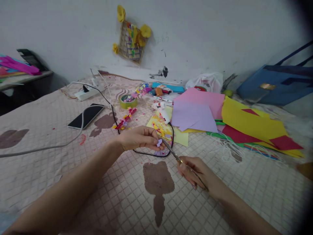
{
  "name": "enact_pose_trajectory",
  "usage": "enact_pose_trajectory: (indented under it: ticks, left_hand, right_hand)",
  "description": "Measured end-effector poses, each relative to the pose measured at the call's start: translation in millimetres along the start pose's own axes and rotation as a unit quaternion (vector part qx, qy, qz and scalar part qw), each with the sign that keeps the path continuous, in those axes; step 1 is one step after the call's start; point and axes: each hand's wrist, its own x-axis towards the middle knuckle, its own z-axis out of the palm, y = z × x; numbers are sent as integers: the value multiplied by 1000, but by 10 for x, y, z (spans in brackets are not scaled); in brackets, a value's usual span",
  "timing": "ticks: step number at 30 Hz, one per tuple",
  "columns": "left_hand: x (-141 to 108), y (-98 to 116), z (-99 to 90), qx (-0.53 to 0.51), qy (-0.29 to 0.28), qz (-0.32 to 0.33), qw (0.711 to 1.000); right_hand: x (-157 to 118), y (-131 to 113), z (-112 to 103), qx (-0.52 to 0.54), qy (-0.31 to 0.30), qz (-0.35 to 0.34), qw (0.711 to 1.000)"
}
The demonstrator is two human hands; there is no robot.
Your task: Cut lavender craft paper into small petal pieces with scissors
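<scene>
A patterned cloth (117,199) with a diamond grid and brown shapes spreads under everything, and a blue bag (271,83) leans against the wall at the far right. Next in size come the sheets: a yellow sheet (254,122) on the right, with a pink sheet (200,96) beside it, and a lilac sheet (190,112) overlapping the pink one's near part. A dark phone-like device (88,116) lies on the left, a white cable across it, with a white power strip (89,93) beyond. The right hand (193,171) has its fingers closed around the handles of the scissors (179,160), whose blades point up and left toward the left hand (138,138). Beyond the hands are a white glue gun (164,116), a yellowish tape roll (128,101) and a red strip (126,119) dotted with small flowers. Smallest is a lilac paper piece (159,143), pinched between the left fingers above the cloth, right by the blade tips; whether they touch it, I cannot tell.
</scene>
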Motion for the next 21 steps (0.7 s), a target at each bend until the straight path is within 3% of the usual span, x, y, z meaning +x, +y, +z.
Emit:
enact_pose_trajectory:
  ticks: [11,21]
  left_hand:
    - [-9,0,-6,-5,-3,-10,1000]
    - [17,-18,57,-26,28,14,999]
  right_hand:
    - [-41,-75,5,-60,11,-13,998]
    - [-19,-50,34,-12,27,5,1000]
